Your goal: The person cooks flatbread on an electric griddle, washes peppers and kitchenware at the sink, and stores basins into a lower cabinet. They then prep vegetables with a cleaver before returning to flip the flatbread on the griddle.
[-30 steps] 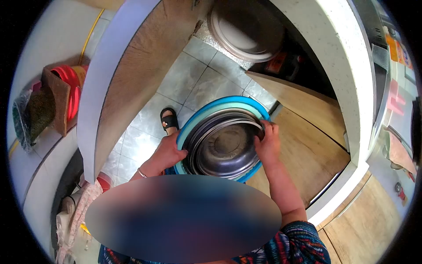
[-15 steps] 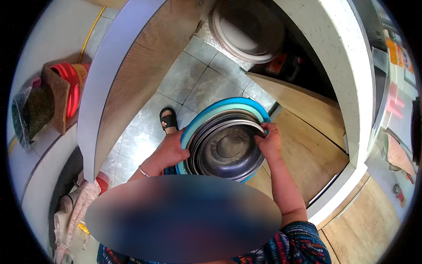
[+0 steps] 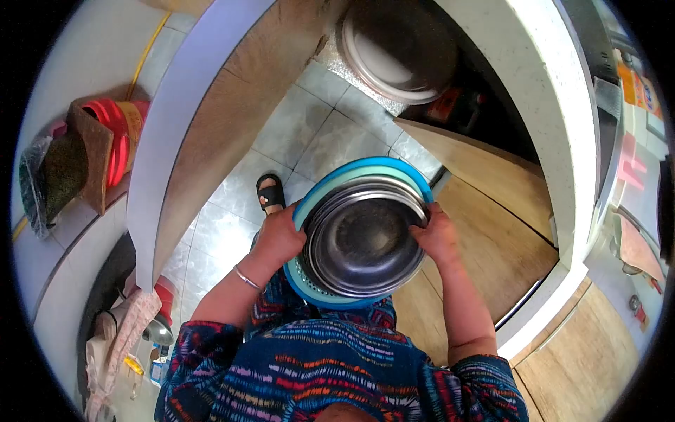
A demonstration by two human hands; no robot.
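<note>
A stack of metal basins (image 3: 369, 243) is nested inside a light green basin (image 3: 320, 281) and a blue basin (image 3: 362, 163) outermost. My left hand (image 3: 281, 235) is closed on the stack's left rim, thumb inside and fingers hidden beneath. On the right rim, my right hand (image 3: 434, 232) grips the same stack, its thumb over the metal edge. The stack hangs in front of my body, its openings facing up toward me.
A cabinet door (image 3: 242, 105) stands open at the left. Inside the dark cabinet are a pale round basin (image 3: 387, 67) and a dark bottle (image 3: 443, 105). Wooden cabinet panels (image 3: 485, 239) lie right. A sandalled foot (image 3: 269, 192) rests on the tiled floor (image 3: 295, 126).
The basins have shifted slightly and look more level, with the metal ones more centred in the blue one. Both hands keep hold of the rims; my left hand has moved up a little.
</note>
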